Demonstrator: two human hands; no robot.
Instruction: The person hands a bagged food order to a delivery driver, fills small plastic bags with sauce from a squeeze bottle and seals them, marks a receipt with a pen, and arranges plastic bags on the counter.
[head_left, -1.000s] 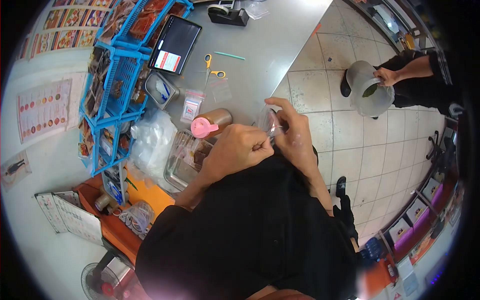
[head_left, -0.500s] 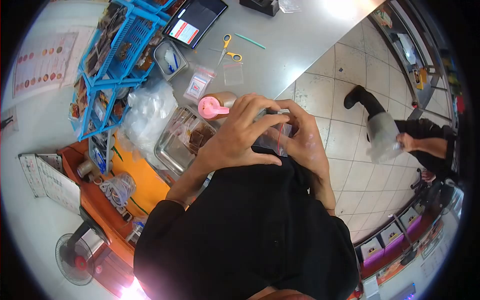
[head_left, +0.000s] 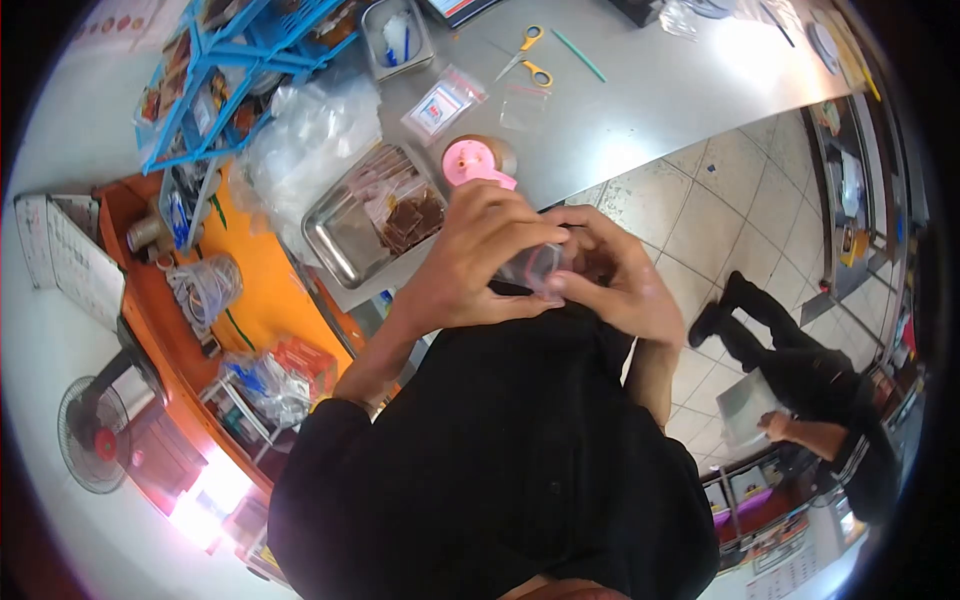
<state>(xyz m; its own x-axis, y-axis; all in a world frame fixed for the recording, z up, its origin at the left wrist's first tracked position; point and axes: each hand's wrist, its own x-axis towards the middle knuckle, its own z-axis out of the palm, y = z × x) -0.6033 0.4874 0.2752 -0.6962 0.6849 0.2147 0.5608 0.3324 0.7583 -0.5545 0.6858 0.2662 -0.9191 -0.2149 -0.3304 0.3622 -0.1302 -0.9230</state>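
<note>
Between my hands, in front of my chest, is a small clear plastic bag (head_left: 536, 268) with a red line along it. My left hand (head_left: 487, 255) pinches the bag from the left, thumb and fingers on its edge. From the right, my right hand (head_left: 622, 275) has curled fingers and a thumb on the same bag. Just beyond my left hand stands a bottle with a pink lid (head_left: 470, 160). A metal tray (head_left: 336, 241) with small packets of brown pieces (head_left: 411, 219) lies left of my hands.
On the metal table (head_left: 640, 110) are scissors (head_left: 530, 56), a green straw (head_left: 578, 54), a labelled zip bag (head_left: 440, 105) and a small metal container (head_left: 398, 38). Blue baskets (head_left: 215, 75) and clear bags (head_left: 310, 135) stand left. Another person (head_left: 800, 370) carries a container at right.
The view has turned, so the table items appear shifted. My hands stay at the bag, with my left fingers now spread around it instead of fisted. The other person has walked further along the floor.
</note>
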